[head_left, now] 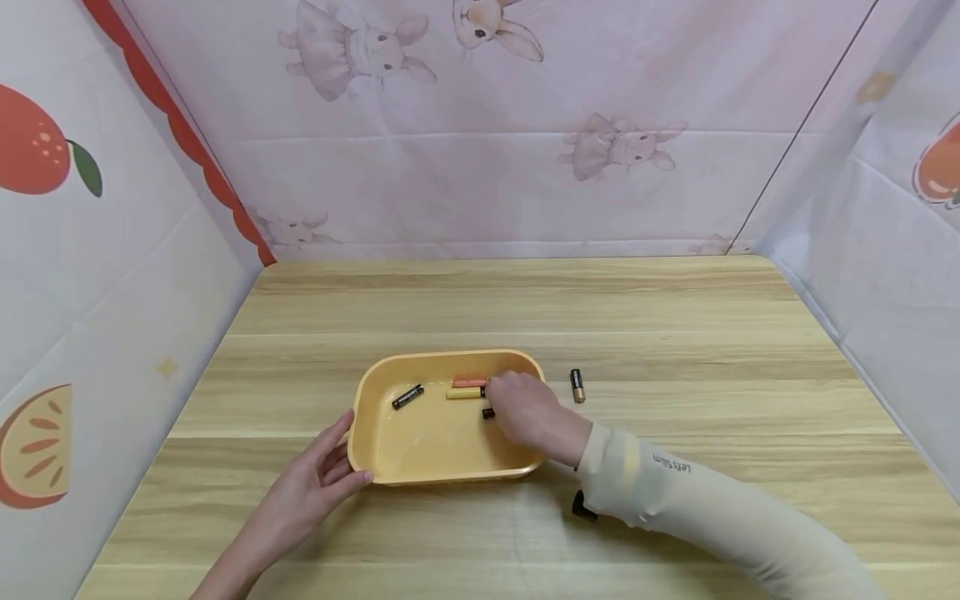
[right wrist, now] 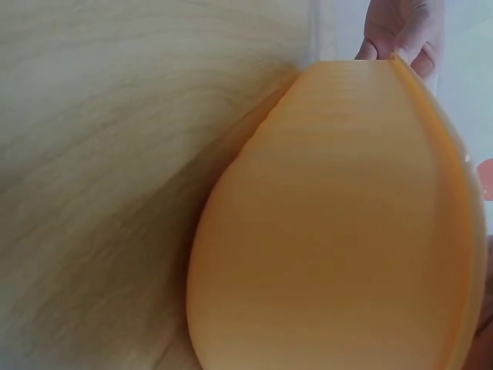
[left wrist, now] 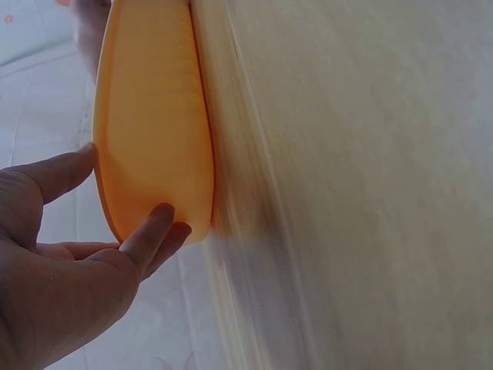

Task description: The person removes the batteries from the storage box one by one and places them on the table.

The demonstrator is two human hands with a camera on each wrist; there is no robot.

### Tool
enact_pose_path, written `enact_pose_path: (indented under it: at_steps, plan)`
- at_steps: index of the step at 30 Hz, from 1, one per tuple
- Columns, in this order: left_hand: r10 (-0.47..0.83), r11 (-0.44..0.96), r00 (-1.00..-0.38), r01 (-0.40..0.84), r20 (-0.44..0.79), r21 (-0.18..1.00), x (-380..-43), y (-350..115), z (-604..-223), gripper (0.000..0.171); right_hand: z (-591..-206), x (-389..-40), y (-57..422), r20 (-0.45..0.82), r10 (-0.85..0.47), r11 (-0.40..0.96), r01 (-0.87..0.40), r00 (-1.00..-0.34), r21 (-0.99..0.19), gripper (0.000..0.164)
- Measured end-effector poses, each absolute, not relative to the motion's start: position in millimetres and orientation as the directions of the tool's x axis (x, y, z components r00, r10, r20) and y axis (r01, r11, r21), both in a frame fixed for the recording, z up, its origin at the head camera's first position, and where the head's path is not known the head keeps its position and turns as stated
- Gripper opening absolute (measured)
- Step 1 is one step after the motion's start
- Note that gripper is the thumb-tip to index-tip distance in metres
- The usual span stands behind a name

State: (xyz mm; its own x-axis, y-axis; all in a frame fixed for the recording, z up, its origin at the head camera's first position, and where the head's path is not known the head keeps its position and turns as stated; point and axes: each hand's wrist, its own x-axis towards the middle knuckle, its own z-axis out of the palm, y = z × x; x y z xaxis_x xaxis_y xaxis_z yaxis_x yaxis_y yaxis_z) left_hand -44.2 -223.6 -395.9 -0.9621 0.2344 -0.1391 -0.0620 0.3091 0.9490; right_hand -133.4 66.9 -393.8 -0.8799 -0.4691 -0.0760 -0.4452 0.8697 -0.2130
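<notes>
A shallow yellow plastic basin [head_left: 435, 454] stands on the table. My left hand [head_left: 315, 483] holds its left end, thumb at the front corner and fingers along the outer side; the left wrist view shows fingertips [left wrist: 162, 216] against the wall. My right hand [head_left: 525, 412] reaches inside the basin's right part, knuckles up, its fingertips hidden. Around it lie an orange battery [head_left: 468, 382], a yellow battery [head_left: 465, 393] with a dark end, and a small black end [head_left: 488, 413], perhaps of another battery. One black battery [head_left: 408, 397] lies apart at the basin's left.
Right of the basin, a black battery with a copper end [head_left: 577, 386] lies on the wooden table [head_left: 675, 333]. Beneath the right sleeve [head_left: 675, 492] a dark object [head_left: 583, 507] shows in part. Printed cloth walls [head_left: 450, 192] surround the table's back and sides.
</notes>
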Motion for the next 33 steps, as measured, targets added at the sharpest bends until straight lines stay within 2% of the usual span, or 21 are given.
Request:
enact_pose_path:
  at_steps: [4, 8, 14, 16, 23, 33]
  plan:
    - [0.233, 0.317, -0.963, -0.060, -0.139, 0.947, -44, -223, -396, 0.084, -394, -134, 68, -0.086, -0.470, 0.863, -0.436, -0.879, -0.256, 0.030]
    - [0.234, 0.312, -0.961, -0.067, -0.145, 0.948, -44, -222, -397, 0.084, -388, -139, 74, -0.135, -0.512, 0.813, -0.427, -0.848, -0.397, 0.035]
    - [0.243, 0.305, -0.959, -0.071, -0.149, 0.950, -44, -223, -397, 0.084, -367, -148, 90, -0.143, -0.638, 0.644, -0.423, -0.756, -0.638, 0.007]
    - [0.241, 0.306, -0.959, -0.070, -0.149, 0.949, -44, -223, -397, 0.084, -358, -149, 97, -0.141, -0.654, 0.595, -0.390, -0.743, -0.703, 0.004]
    - [0.230, 0.308, -0.960, -0.081, -0.157, 0.948, -44, -223, -396, 0.086, -330, -147, 116, -0.091, -0.636, 0.491, -0.310, -0.767, -0.814, 0.008]
    - [0.239, 0.307, -0.959, -0.072, -0.151, 0.949, -43, -224, -396, 0.085, -301, -145, 138, -0.064, -0.548, 0.474, -0.247, -0.834, -0.845, 0.012]
